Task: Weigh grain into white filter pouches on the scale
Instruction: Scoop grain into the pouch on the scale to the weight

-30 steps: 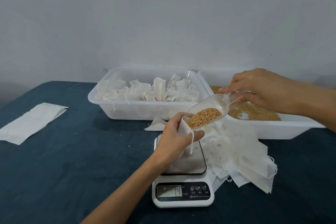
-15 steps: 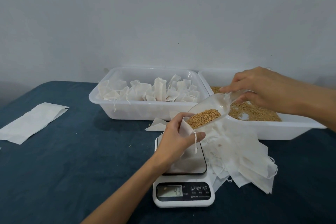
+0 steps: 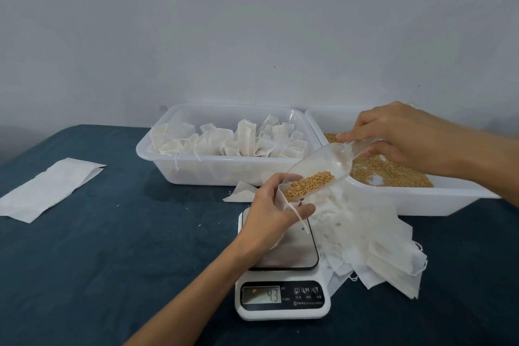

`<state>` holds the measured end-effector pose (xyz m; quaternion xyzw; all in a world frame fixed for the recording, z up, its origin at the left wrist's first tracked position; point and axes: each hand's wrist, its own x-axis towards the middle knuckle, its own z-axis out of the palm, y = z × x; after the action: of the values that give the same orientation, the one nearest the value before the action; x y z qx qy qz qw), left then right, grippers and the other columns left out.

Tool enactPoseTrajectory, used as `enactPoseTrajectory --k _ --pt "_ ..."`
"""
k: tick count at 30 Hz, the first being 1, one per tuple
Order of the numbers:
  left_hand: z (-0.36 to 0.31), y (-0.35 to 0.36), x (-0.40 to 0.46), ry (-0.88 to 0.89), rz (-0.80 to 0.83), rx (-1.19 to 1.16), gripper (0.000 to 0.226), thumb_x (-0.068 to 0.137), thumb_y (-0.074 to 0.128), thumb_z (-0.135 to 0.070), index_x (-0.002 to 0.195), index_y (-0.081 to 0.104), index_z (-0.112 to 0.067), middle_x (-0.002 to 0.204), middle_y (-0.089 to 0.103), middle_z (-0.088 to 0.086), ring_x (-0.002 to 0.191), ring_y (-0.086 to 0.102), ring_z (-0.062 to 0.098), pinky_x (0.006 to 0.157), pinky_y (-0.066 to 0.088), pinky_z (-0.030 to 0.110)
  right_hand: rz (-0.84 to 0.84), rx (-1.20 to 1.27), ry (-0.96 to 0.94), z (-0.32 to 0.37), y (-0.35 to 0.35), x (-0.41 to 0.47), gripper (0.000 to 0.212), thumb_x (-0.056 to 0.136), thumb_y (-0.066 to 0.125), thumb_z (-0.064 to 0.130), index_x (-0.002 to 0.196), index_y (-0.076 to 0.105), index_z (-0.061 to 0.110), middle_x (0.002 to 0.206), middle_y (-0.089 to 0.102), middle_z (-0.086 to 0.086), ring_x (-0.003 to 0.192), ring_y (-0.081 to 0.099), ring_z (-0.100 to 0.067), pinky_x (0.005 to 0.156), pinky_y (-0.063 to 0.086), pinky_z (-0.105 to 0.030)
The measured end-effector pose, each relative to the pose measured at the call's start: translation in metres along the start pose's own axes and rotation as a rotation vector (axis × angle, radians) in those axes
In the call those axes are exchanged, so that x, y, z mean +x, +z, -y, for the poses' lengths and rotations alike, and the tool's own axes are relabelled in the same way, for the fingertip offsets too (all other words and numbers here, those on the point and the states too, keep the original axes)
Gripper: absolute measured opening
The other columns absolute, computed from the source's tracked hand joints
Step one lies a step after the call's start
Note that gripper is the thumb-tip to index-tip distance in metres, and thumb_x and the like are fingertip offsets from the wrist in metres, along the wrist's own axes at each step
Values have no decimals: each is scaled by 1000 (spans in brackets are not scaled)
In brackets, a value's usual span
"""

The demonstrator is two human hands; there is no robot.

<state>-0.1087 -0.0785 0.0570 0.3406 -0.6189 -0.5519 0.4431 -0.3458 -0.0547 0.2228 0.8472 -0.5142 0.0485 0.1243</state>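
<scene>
Mid-pour: left hand [image 3: 271, 212] gripped pouch [image 3: 285, 199] on scale [image 3: 282, 284]; right hand [image 3: 398, 135], 2 o'clock, held scoop [image 3: 323, 168]. Next: trickle grain [image 3: 307, 184] slowly.

Your right hand [image 3: 404, 137] holds a clear glossy plastic scoop [image 3: 323, 166]; your left [image 3: 271, 213] a thin matt fabric pouch [image 3: 283, 199]. Beneath, the scale [image 3: 282, 300] is smooth white plastic on matt blue cloth [image 3: 112, 247].

A plain pale grey-white wall [image 3: 252, 22] filled the upper half of the view, bare but for a few tiny dark specks. Below the wall stretched a table covered in a dark teal cloth [image 3: 98, 247], its far edge meeting the wall and curving down toward the left. Even, soft light fell on the wall, which darkened toward its lower left.
</scene>
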Motion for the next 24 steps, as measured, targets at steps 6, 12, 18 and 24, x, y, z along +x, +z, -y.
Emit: enactPoseTrajectory --k 6,12,18,24 --pt "1 0 0 -4 5 -13 49 83 87 -12 121 67 -34 126 72 -6 102 74 10 93 54 25 12 -13 -4 2 -2 1 48 91 71 13 134 63 34 106 66 7 97 64 -18 85 47 -32" --pt "1 0 0 4 3 -36 48 81 86 -12 119 67 -34 124 73 -3 101 76 12 85 54 18 8 -42 -9 1 0 0 47 91 71 13 132 64 36 104 67 6 95 65 -19 85 49 -37" --pt "2 1 1 -1 -1 -18 48 77 87 -20 116 68 -40 128 68 2 103 76 18 92 57 32 -3 -66 -15 0 4 0 47 89 75 14 130 66 34 104 67 7 94 65 -20 85 51 -40" --pt "1 2 1 -7 -19 -6 49 73 86 -24 115 68 -41 126 69 1 113 71 22 102 56 41 -27 -85 -24 -2 7 2 48 89 74 12 131 66 34 104 67 7 94 65 -22 86 51 -46"
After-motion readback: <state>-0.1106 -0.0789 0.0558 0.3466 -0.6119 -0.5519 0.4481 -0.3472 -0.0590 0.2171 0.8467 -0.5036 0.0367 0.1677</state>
